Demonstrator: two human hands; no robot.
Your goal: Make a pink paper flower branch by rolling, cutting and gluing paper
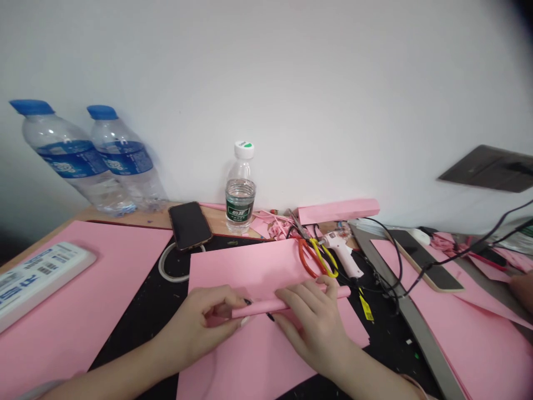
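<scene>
Your forearms reach in over the pink sheet (245, 366), where a thin pink paper tube (260, 307) lies crosswise. Your left hand (200, 325) pinches its left end; the fingers of your right hand (320, 319) are closed around it further along. Squeeze unevenly and it could crease or flatten; ease off and it may unroll. The scissors (314, 243) sit just beyond your right hand, so a forward push could knock them into the glue gun (345, 256).
</scene>
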